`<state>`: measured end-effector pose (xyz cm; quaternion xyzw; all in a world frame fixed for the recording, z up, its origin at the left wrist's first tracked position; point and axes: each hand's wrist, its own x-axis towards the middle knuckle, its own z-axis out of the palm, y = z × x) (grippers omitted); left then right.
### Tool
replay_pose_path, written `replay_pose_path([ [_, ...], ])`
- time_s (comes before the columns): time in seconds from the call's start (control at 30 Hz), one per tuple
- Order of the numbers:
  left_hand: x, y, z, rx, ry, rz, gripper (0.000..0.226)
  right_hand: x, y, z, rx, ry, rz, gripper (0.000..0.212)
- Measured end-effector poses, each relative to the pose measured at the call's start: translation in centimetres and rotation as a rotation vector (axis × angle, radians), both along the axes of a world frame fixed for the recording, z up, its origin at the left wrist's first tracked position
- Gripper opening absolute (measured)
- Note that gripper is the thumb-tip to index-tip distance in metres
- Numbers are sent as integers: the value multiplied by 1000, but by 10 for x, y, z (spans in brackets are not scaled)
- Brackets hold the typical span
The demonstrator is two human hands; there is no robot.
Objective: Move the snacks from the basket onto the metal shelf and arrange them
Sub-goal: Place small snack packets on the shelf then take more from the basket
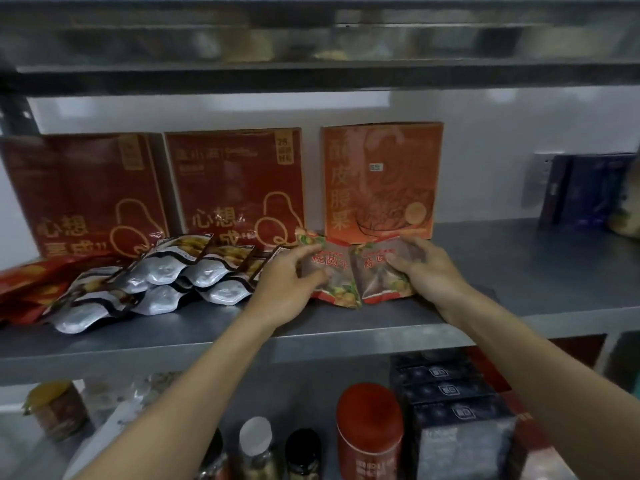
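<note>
Head camera: my left fingers (301, 258) and thumb pinch the left snack packet (334, 271); my right fingers (419, 244) curl around the right snack packet (375, 277). The packets lie touching on the metal shelf (519, 282). My left hand (284, 292) and right hand (429, 275) face palm-down, forearms reaching forward.

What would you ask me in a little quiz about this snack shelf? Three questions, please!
1. True or false: the orange box lies flat on the shelf.
2. The right hand holds: A a bottle, B a packet, C a can?
3. How many red boxes stand left of the orange box?
Key: 1 false, it stands upright. 2 B. 3 two.
</note>
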<state>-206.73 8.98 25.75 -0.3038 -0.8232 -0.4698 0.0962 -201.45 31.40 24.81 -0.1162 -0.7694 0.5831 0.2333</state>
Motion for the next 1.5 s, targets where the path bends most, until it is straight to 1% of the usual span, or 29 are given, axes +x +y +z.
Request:
replay_pose_path([
  [0.13, -4, 6, -3, -135, 80, 69, 43, -2, 4, -4, 19, -17, -1, 59],
  [0.23, -6, 7, -5, -197, 130, 98, 42, -1, 5, -5, 70, -35, -30, 60],
  [0.43, -9, 8, -10, -287, 157, 133, 40, -2, 5, -5, 118, -40, -116, 56],
  [0.5, -8, 7, -11, -323, 132, 148, 41, -2, 5, -5, 124, -42, -120, 55],
  [0.67, -4, 8, -9, -291, 88, 134, 39, 0, 3, -5, 157, -43, -144, 51],
  [0.87, -4, 6, -9, -287, 140, 135, 35, 2, 1, -3, 173, -43, -163, 47],
  [0.93, 0, 5, -6, -251, 181, 137, 35, 7, -2, -1, 261, -39, -194, 50],
  [1.0, 7, 3, -3, -262, 266, 182, 35, 18, -7, 4, 441, 8, -233, 54],
  [1.07, 12, -3, -3, -388, 403, 288, 39, 34, -14, 9, 663, 76, -197, 57],
  [1.1, 16, -7, -3, -468, 457, 350, 46, 41, -16, 11, 768, 101, -150, 58],
  [1.17, 23, -15, -3, -595, 499, 436, 62, 50, -21, 13, 975, 108, -66, 62],
  [1.23, 31, -22, -2, -680, 505, 468, 72, 54, -26, 16, 1137, 70, -9, 68],
  [1.33, 43, -33, -1, -759, 491, 526, 71, 54, -40, 19, 1210, 24, 65, 72],
  [1.43, 56, -49, 2, -766, 491, 600, 66, 53, -61, 20, 1214, 31, 131, 73],
  [1.5, 64, -64, 3, -798, 466, 653, 66, 52, -78, 21, 1212, 33, 182, 73],
])
